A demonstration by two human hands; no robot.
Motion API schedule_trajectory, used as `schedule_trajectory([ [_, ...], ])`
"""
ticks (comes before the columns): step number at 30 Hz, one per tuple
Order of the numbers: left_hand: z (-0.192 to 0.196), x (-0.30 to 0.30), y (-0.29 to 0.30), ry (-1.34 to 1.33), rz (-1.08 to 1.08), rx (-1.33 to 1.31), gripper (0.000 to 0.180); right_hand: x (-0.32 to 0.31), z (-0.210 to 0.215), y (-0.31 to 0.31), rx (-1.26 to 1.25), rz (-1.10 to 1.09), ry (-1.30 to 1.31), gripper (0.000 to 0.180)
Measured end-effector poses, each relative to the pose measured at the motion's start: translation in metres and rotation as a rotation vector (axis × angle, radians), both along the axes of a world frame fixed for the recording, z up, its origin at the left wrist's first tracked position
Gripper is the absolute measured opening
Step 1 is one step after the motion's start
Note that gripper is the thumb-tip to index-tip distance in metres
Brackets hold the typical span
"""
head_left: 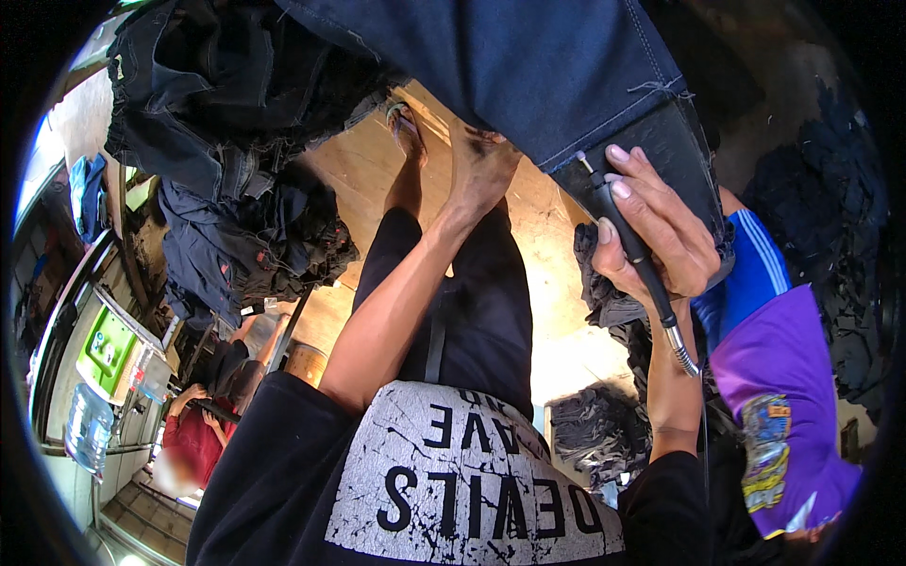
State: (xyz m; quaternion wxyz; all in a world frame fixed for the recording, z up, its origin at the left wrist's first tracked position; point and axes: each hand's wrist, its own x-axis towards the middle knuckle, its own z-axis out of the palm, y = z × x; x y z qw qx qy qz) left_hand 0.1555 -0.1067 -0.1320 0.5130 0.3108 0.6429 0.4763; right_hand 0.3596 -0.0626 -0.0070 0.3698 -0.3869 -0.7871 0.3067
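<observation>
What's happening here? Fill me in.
A person is working on dark blue jeans stretched in front of them. The left hand presses against the denim from below, while the right hand grips a thin black pen-like tool with its tip at the hem. More jeans hang in piles at the left. Someone in a purple and blue shirt stands close on the right.

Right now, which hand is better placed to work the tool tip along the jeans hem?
Right. The right hand already grips the pen-like tool, tip at the dark jeans hem; the left hand only steadies the fabric.
</observation>
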Motion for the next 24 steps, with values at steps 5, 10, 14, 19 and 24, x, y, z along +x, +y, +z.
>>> schedule_trajectory([
  [5,-0.001,0.006,-0.001,-0.017,0.009,0.062,0.028,0.002,0.000,-0.001,0.012,-0.010,-0.025,0.031],
  [10,0.001,0.006,0.002,-0.028,0.001,0.093,0.014,0.004,-0.001,-0.002,0.002,-0.033,-0.023,0.032],
  [14,0.006,0.006,0.004,0.032,-0.020,0.167,0.002,0.006,-0.002,-0.005,0.003,-0.063,-0.041,0.033],
  [19,0.010,0.008,0.005,0.058,0.021,0.252,0.013,0.006,-0.005,-0.004,0.031,-0.075,-0.036,0.038],
  [24,0.002,0.009,0.003,-0.074,-0.003,0.156,0.016,0.008,-0.004,-0.002,0.023,-0.099,-0.036,0.039],
])
